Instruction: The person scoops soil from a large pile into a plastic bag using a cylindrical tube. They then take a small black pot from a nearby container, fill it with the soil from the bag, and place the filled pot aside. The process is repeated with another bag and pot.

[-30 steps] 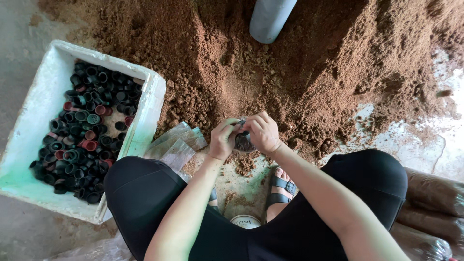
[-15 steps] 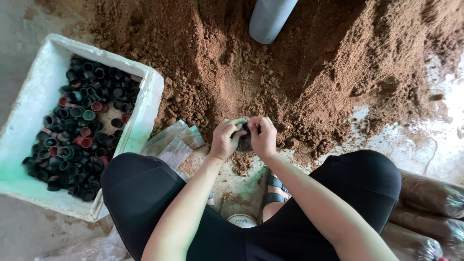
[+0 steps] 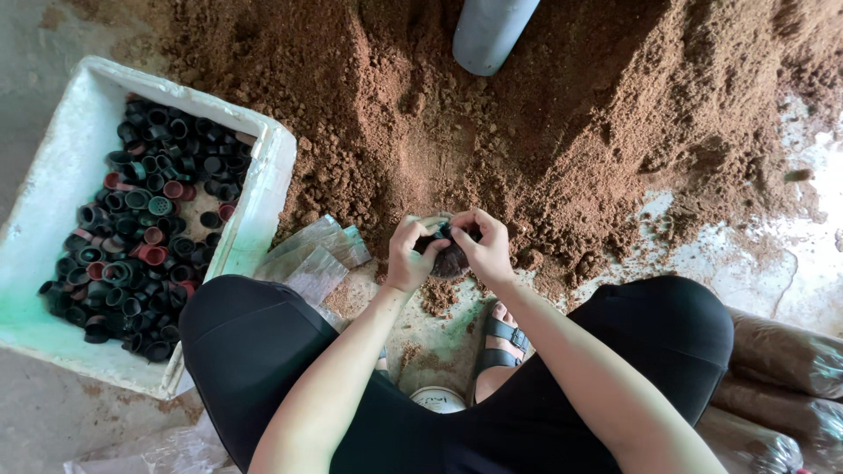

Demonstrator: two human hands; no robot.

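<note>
A small dark bag of soil (image 3: 450, 260) was held between both hands, low over the floor at the near edge of the big brown soil heap (image 3: 544, 114). The left hand (image 3: 411, 254) was closed on the bag's left side, fingers curled over its top edge. The right hand (image 3: 485, 247) was closed on the right side, fingertips pinched at the bag's mouth, where a dark ring-like piece could be made out; whether it was a cap or the rolled plastic could not be told. Loose crumbs of soil (image 3: 436, 296) were scattered on the floor directly beneath the bag.

Just to the left of the hands, a few flat clear plastic bags (image 3: 318, 254) were spread on the floor, touching the foot of the heap. Further left, a white foam box (image 3: 54, 189) was seen, filled with small black rings and caps, some red and green ones (image 3: 145, 233) mixed among them.

A grey pipe (image 3: 492, 31) was stood upright in the heap at the top of the view. The person was crouched in black trousers, a sandalled foot (image 3: 502, 338) being visible between the knees. At the right edge, filled brown bags wrapped in clear plastic (image 3: 781, 355) were laid on their sides, well apart from the hands.
</note>
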